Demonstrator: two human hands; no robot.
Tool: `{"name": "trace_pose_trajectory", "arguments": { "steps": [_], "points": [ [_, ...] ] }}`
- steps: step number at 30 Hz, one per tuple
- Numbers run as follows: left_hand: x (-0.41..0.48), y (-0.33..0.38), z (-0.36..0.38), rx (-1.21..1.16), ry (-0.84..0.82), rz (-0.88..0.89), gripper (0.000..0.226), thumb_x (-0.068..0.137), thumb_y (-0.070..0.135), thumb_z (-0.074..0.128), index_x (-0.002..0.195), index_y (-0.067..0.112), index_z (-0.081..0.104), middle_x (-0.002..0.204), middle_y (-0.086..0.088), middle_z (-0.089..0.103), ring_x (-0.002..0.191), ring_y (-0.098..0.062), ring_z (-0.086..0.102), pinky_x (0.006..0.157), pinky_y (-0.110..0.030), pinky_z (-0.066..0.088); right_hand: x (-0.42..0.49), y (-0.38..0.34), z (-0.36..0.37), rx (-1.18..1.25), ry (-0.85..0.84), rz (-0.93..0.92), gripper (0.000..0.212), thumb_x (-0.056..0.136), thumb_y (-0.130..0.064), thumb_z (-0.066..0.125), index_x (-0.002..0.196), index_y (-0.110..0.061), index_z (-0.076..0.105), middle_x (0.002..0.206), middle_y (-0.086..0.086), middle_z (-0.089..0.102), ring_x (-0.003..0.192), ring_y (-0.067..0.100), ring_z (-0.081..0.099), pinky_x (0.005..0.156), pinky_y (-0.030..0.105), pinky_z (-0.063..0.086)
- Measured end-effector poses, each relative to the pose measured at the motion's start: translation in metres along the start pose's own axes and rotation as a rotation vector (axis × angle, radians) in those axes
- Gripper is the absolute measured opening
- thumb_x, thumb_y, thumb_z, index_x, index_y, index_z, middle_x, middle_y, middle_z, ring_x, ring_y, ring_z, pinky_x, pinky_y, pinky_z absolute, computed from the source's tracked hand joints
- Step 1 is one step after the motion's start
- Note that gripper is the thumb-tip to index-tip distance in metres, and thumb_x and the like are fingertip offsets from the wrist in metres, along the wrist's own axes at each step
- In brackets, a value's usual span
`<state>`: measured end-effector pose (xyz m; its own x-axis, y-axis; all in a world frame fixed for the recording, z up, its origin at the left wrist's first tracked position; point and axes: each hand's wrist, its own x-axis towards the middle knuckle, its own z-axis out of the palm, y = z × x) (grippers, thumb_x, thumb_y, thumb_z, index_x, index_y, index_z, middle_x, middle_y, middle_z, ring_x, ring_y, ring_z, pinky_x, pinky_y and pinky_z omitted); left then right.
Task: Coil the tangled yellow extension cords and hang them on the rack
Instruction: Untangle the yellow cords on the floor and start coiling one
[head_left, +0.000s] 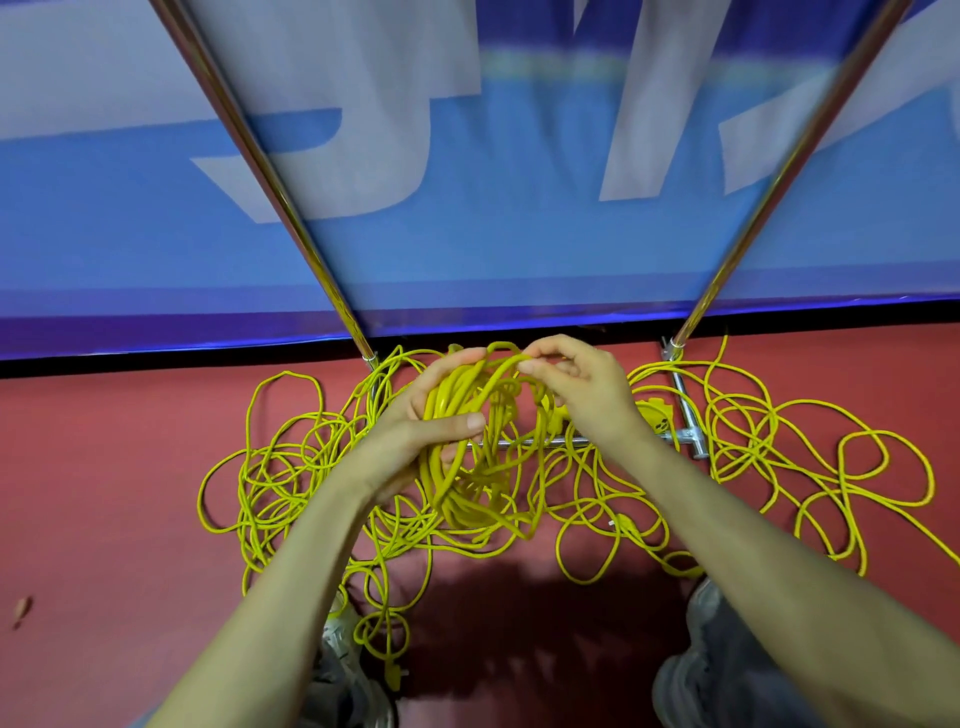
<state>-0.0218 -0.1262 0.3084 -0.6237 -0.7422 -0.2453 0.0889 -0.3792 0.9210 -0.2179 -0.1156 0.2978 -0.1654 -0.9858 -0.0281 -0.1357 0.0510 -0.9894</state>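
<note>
Underfoot: red floor (104, 467), blue banner (493, 249) behind | left hand (431, 415) grips cord coil (452, 478) | right hand (582, 389) pinches top loop (501, 351)

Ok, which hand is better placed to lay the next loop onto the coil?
Probably the right hand: it pinches a strand at the top of the coil, while the left hand is wrapped round the coil, holding it together.

Thin yellow extension cords (280, 460) sprawl in loose, tangled loops across the red floor (104, 467) around the chrome rack (270, 171) base. Mid-tangle, one coil (452, 467) of gathered loops stands upright.
</note>
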Motion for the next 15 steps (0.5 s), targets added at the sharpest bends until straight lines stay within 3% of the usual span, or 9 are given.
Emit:
{"name": "trace_pose_trajectory", "arguments": {
  "steps": [8, 12, 15],
  "points": [
    [0.001, 0.0, 0.004, 0.116, 0.015, -0.02, 0.063, 0.071, 0.0, 0.071, 0.126, 0.025, 0.054, 0.055, 0.005, 0.045, 0.036, -0.006, 0.041, 0.038, -0.016, 0.039, 0.0, -0.01, 0.001, 0.222, 0.045, 0.025, 0.01, 0.085, -0.007, 0.066, 0.083, -0.017, 0.066, 0.068, -0.003, 0.06, 0.044, 0.007, 0.041, 0.047, 0.016, 0.037],
    [0.0, 0.001, 0.007, 0.152, 0.018, -0.024, 0.059, 0.075, 0.004, 0.073, 0.125, 0.027, 0.053, 0.058, 0.007, 0.053, 0.045, -0.007, 0.052, 0.037, -0.017, 0.039, 0.006, -0.008, -0.006, 0.268, 0.145, 0.027, 0.01, 0.086, -0.01, 0.066, 0.083, -0.019, 0.065, 0.069, 0.007, 0.051, 0.048, 0.009, 0.034, 0.048, 0.02, 0.03],
    [-0.001, 0.002, 0.011, 0.164, 0.01, -0.007, 0.053, 0.082, 0.011, 0.071, 0.128, 0.027, 0.052, 0.059, 0.0, 0.057, 0.042, -0.008, 0.049, 0.035, -0.016, 0.038, 0.01, 0.006, -0.014, 0.212, 0.183, 0.023, 0.011, 0.086, -0.01, 0.066, 0.083, -0.021, 0.065, 0.069, -0.002, 0.057, 0.05, 0.003, 0.04, 0.049, 0.016, 0.032]
  ]
}}
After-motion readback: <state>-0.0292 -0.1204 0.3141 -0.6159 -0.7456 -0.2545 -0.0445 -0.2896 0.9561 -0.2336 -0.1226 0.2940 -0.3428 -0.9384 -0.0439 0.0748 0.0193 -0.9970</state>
